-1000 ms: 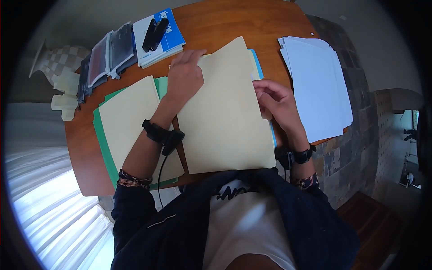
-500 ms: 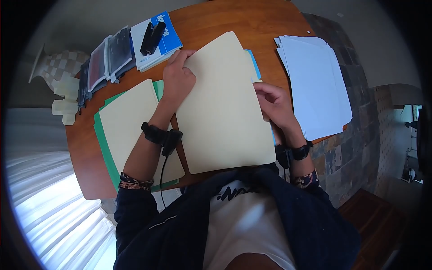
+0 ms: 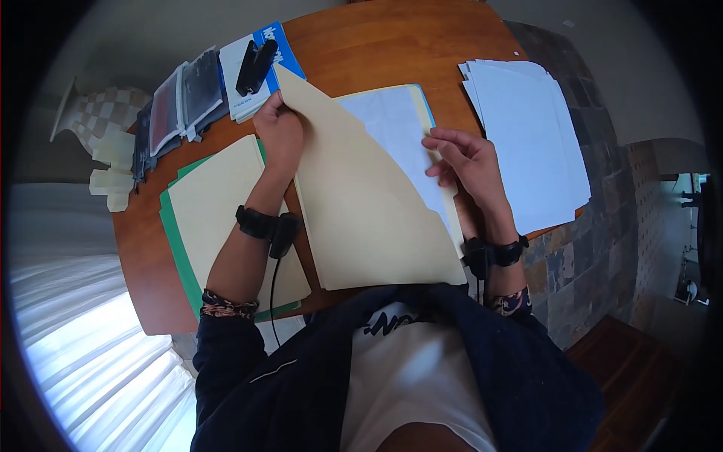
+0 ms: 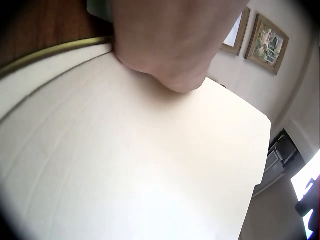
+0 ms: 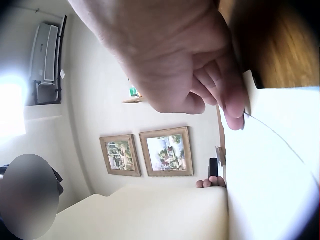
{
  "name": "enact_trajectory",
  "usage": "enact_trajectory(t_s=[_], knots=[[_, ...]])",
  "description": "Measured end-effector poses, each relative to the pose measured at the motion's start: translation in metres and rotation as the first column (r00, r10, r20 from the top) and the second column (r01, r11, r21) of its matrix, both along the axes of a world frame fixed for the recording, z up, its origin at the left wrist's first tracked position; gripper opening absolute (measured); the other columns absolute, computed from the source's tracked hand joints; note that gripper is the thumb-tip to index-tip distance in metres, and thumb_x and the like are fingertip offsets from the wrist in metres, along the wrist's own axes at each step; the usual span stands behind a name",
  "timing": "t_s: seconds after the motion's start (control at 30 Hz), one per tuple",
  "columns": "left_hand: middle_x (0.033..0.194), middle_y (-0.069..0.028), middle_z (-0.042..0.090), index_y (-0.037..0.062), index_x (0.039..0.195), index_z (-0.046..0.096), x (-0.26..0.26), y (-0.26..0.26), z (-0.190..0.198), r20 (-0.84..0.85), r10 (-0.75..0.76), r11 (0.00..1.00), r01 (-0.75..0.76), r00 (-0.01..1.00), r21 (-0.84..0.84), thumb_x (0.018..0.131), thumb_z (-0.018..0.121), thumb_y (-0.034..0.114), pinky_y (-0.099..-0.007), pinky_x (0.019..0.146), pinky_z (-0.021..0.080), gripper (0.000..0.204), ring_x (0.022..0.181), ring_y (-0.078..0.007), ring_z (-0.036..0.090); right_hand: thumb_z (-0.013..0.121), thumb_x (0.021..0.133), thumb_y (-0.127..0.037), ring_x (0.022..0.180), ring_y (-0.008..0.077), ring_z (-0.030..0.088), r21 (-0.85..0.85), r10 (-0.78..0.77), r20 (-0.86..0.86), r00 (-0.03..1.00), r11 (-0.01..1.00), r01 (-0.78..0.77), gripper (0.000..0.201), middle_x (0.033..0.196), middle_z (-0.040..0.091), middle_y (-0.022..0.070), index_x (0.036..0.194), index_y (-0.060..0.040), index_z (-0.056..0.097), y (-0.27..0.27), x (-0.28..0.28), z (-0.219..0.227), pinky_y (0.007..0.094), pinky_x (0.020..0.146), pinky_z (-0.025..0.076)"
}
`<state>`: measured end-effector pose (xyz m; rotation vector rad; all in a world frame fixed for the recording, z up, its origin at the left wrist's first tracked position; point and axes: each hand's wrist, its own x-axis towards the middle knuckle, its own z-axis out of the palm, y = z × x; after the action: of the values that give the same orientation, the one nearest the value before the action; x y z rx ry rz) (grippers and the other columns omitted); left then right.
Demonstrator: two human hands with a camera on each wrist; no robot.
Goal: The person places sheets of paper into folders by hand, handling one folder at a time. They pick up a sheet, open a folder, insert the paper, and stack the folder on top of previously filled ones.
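A cream file folder (image 3: 369, 226) lies in front of the person, its cover lifted and bowed toward the left. The left hand (image 3: 280, 139) grips the far edge of that cover; in the right wrist view, its fingertips (image 5: 212, 181) show over the edge. Under the cover lie white sheets (image 3: 395, 124), partly hidden by it. The right hand (image 3: 473, 162) is at the folder's right side, fingers loosely bent. In the right wrist view, its fingertips touch the edge of the white paper (image 5: 270, 170), while the thumb stands apart. A blue edge shows beneath the folder.
At the left lie more cream folders (image 3: 226, 196) over a green folder (image 3: 175, 233). A stack of white paper (image 3: 527, 143) is at the right. Farther back are a blue-and-white notebook (image 3: 290, 66) with a black stapler-like tool (image 3: 256, 66) on it, and zip pouches (image 3: 184, 90).
The left hand has drawn the folder's cover up and to the left, uncovering white sheets. The right hand has come out from beside the cover, its fingers now over the sheets' right edge.
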<state>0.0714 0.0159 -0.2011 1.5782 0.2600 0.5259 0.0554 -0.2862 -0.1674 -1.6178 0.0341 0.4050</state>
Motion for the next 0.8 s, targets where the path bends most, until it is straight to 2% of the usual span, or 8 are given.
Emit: enact_trajectory(t_s=[0.07, 0.27, 0.37, 0.47, 0.53, 0.67, 0.73, 0.8], knots=[[0.087, -0.0004, 0.067, -0.0031, 0.094, 0.069, -0.001, 0.001, 0.000, -0.004, -0.030, 1.000, 0.030, 1.000, 0.001, 0.078, 0.036, -0.013, -0.0226, 0.079, 0.045, 0.038, 0.082, -0.0076, 0.057, 0.056, 0.097, -0.009, 0.067, 0.0139, 0.070, 0.015, 0.031, 0.001, 1.000, 0.999, -0.031, 0.030, 0.107, 0.072, 0.0127, 0.123, 0.0065, 0.062, 0.000, 0.000, 0.001, 0.0230, 0.053, 0.054], [0.087, -0.0004, 0.066, -0.0031, 0.092, 0.069, 0.000, -0.001, 0.002, -0.001, -0.015, 1.000, 0.015, 1.000, -0.021, 0.078, 0.036, -0.013, -0.0227, 0.079, 0.046, 0.037, 0.082, -0.0077, 0.058, 0.057, 0.097, -0.009, 0.063, 0.0122, 0.068, 0.064, 0.125, -0.036, 0.992, 0.990, -0.122, 0.034, 0.110, 0.071, 0.0130, 0.127, 0.0070, 0.059, -0.002, -0.001, 0.002, 0.0224, 0.050, 0.052], [0.087, -0.0002, 0.066, -0.0030, 0.092, 0.068, 0.001, -0.002, 0.003, 0.003, -0.033, 0.998, 0.033, 0.999, -0.053, 0.078, 0.036, -0.013, -0.0225, 0.079, 0.046, 0.037, 0.082, -0.0076, 0.057, 0.057, 0.098, -0.012, 0.058, 0.0111, 0.066, 0.067, 0.171, -0.057, 0.984, 0.984, -0.167, 0.035, 0.103, 0.072, 0.0139, 0.127, 0.0074, 0.059, -0.002, -0.003, 0.007, 0.0207, 0.048, 0.051], [0.086, 0.0002, 0.066, -0.0028, 0.090, 0.068, 0.000, -0.006, 0.006, -0.008, -0.020, 0.998, 0.020, 1.000, -0.056, 0.078, 0.036, -0.013, -0.0222, 0.077, 0.045, 0.036, 0.081, -0.0071, 0.057, 0.060, 0.096, -0.013, 0.055, 0.0107, 0.064, 0.119, 0.306, -0.106, 0.946, 0.949, -0.294, 0.038, 0.086, 0.070, 0.0091, 0.129, 0.0076, 0.058, -0.008, -0.003, 0.005, 0.0224, 0.046, 0.050], [0.085, 0.0003, 0.065, -0.0027, 0.089, 0.068, 0.001, -0.004, 0.003, 0.006, -0.029, 0.998, 0.030, 1.000, -0.059, 0.078, 0.036, -0.014, -0.0221, 0.076, 0.045, 0.036, 0.081, -0.0068, 0.057, 0.062, 0.096, -0.016, 0.051, 0.0093, 0.061, 0.290, 0.407, -0.082, 0.910, 0.883, -0.369, 0.036, 0.072, 0.066, 0.0039, 0.125, 0.0070, 0.061, -0.012, -0.003, -0.001, 0.0222, 0.043, 0.047], [0.084, -0.0003, 0.065, -0.0025, 0.087, 0.067, 0.003, -0.003, -0.001, 0.025, -0.026, 1.000, 0.026, 0.999, -0.016, 0.078, 0.036, -0.014, -0.0216, 0.072, 0.045, 0.034, 0.078, -0.0060, 0.056, 0.065, 0.095, -0.017, 0.052, 0.0062, 0.058, 0.228, 0.425, -0.111, 0.898, 0.891, -0.393, 0.034, 0.068, 0.064, 0.0001, 0.121, 0.0051, 0.063, -0.010, -0.007, 0.002, 0.0204, 0.044, 0.044], [0.083, -0.0005, 0.065, -0.0025, 0.086, 0.066, 0.003, -0.002, -0.002, 0.019, -0.038, 0.999, 0.038, 0.999, -0.003, 0.077, 0.036, -0.014, -0.0215, 0.070, 0.045, 0.033, 0.076, -0.0060, 0.056, 0.067, 0.094, -0.016, 0.057, 0.0040, 0.059, 0.089, 0.473, -0.011, 0.881, 0.878, -0.471, 0.031, 0.073, 0.066, -0.0005, 0.117, 0.0043, 0.065, -0.008, -0.007, -0.007, 0.0200, 0.051, 0.046], [0.082, -0.0008, 0.065, -0.0026, 0.085, 0.066, 0.004, 0.000, -0.002, 0.017, -0.049, 0.999, 0.049, 0.999, 0.013, 0.077, 0.036, -0.014, -0.0215, 0.067, 0.045, 0.033, 0.074, -0.0059, 0.055, 0.067, 0.093, -0.014, 0.061, 0.0036, 0.059, 0.118, 0.423, 0.024, 0.906, 0.899, -0.423, 0.029, 0.076, 0.067, -0.0004, 0.116, 0.0043, 0.065, 0.002, -0.011, -0.014, 0.0205, 0.055, 0.047]])
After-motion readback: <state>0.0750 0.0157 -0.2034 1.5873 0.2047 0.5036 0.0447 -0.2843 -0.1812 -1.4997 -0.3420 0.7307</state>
